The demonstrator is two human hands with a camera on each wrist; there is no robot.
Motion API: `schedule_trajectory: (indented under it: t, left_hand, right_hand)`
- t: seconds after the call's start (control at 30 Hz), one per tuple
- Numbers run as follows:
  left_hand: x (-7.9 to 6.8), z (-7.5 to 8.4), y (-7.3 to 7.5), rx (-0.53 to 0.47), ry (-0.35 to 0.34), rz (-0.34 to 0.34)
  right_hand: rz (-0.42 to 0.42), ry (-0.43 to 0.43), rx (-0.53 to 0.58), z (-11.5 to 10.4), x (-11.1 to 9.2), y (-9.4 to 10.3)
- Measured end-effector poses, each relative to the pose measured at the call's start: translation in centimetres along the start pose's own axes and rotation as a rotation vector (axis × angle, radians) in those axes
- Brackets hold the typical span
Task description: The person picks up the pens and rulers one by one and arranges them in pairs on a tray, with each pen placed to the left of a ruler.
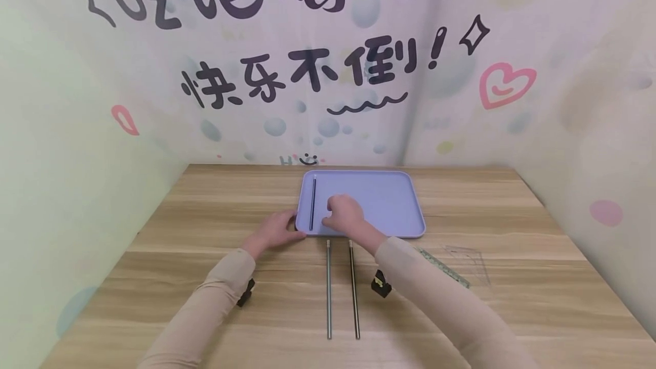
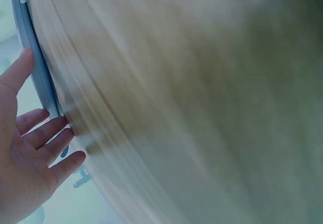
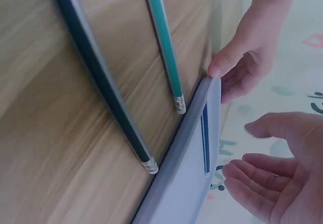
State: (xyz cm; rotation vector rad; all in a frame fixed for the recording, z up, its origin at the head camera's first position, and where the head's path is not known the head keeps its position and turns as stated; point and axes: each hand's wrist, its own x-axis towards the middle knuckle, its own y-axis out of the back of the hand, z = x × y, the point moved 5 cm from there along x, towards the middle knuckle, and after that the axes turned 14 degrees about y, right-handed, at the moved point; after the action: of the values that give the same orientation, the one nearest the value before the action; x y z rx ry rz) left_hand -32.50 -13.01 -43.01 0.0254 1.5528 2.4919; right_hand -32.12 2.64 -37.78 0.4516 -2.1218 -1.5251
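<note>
A light purple tray lies toward the back of the table. Inside it, along the left side, is a dark pencil. My left hand touches the tray's near left corner, its thumb at the rim and the fingers extended in the left wrist view. Over the tray, just right of that pencil, my right hand hovers with loosely bent fingers and nothing between them. Two more pencils, a green one and a dark one, lie side by side before the tray, eraser ends toward it.
A green patterned ruler and a transparent set square lie on the wooden table to the right, partly beside my right sleeve. A printed cloth backdrop hangs behind the table's far edge.
</note>
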Motion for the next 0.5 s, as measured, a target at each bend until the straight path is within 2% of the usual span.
schedule_trajectory:
  t: [0.13,0.3,0.5]
  left_hand:
    - [0.0,0.0,-0.1,0.005,0.004,-0.005]
    - [0.1,0.1,0.0,-0.004,-0.017,-0.003]
    - [0.2,-0.1,-0.1,0.019,-0.024,0.001]
  right_hand:
    - [0.019,0.124,-0.034,-0.8,-0.6,0.0]
    - [0.007,0.273,-0.147,-1.4,-1.5,-0.3]
    - [-0.030,0.357,-0.278,-1.5,-3.0,-0.3]
